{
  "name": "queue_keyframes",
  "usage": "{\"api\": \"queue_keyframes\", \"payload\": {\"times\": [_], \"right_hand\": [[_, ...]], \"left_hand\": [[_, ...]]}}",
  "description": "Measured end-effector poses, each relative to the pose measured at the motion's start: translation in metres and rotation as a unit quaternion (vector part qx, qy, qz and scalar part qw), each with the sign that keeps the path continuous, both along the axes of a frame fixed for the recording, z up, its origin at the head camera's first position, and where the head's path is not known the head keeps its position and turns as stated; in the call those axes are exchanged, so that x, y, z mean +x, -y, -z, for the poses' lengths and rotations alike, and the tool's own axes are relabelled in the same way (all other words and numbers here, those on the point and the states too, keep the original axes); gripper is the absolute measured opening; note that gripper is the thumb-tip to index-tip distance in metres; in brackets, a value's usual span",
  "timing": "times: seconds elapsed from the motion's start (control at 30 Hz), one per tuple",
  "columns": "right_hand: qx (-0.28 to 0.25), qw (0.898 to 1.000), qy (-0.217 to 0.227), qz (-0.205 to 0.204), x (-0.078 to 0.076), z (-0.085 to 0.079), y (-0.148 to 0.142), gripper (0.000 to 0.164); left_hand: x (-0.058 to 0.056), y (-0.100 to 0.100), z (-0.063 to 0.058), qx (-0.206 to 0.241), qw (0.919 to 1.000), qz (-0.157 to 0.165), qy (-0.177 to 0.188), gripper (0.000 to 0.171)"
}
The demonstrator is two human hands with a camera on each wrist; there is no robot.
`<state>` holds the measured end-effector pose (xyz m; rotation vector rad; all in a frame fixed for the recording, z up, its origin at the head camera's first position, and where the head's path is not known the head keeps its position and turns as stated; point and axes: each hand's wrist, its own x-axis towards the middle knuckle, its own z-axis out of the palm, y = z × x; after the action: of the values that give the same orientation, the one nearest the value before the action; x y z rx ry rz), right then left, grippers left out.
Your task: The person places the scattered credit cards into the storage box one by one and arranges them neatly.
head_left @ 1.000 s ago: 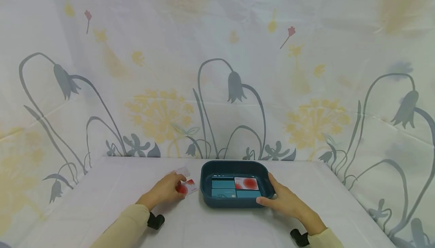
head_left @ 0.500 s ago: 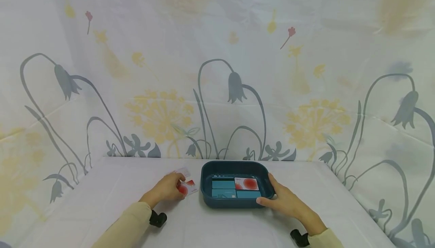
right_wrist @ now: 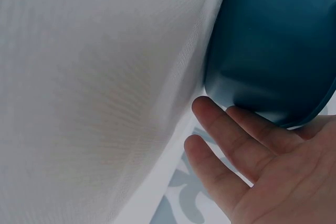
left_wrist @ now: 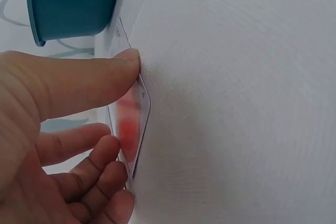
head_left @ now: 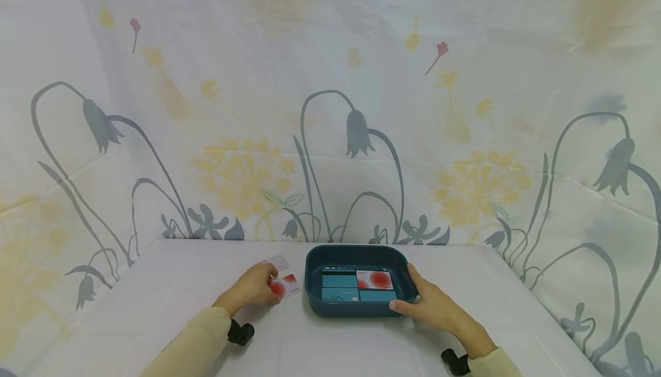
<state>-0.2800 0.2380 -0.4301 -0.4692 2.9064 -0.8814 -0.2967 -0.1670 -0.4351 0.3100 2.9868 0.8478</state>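
Note:
In the head view my left hand is over a white card with red print on the table. The left wrist view shows the thumb on one edge of the card and curled fingertips at the opposite edge, pinching it. A paler card lies just behind, partly covered by the hand. Right of them stands a dark teal plastic container. My right hand rests against its right end, thumb at the front rim and fingers along the side. In the right wrist view these fingers are straight and spread.
Inside the container lie several flat cards: a white one with a red dot and teal ones. White cloth covers the table. A floral curtain hangs right behind its far edge. Each wrist wears a black camera.
My left forearm has shifted slightly to the right, its hand staying on the card. The right hand and the container have not visibly moved.

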Motion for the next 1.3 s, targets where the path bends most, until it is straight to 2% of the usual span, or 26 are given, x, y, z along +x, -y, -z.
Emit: {"api": "queue_keyframes", "payload": {"times": [0.47, 0.63, 0.97, 1.3], "right_hand": [[0.001, 1.000, 0.002, 0.003, -0.0005, 0.0005, 0.0001, 0.102], [-0.001, 1.000, 0.005, 0.004, -0.0007, 0.0007, 0.0003, 0.103], [0.001, 1.000, -0.001, -0.001, -0.0011, -0.0001, 0.0001, 0.103], [-0.004, 1.000, 0.004, 0.002, -0.0001, -0.0004, 0.0007, 0.103]], "left_hand": [[0.0001, -0.0010, 0.0013, 0.008, 1.0000, 0.005, -0.004, 0.042], [0.0007, 0.0005, 0.0025, 0.002, 0.9997, 0.017, -0.018, 0.044], [0.0020, 0.0058, 0.0029, 0.015, 0.9991, 0.039, -0.005, 0.048], [0.0035, 0.0058, 0.0036, -0.001, 0.9991, 0.043, -0.006, 0.049]]}}
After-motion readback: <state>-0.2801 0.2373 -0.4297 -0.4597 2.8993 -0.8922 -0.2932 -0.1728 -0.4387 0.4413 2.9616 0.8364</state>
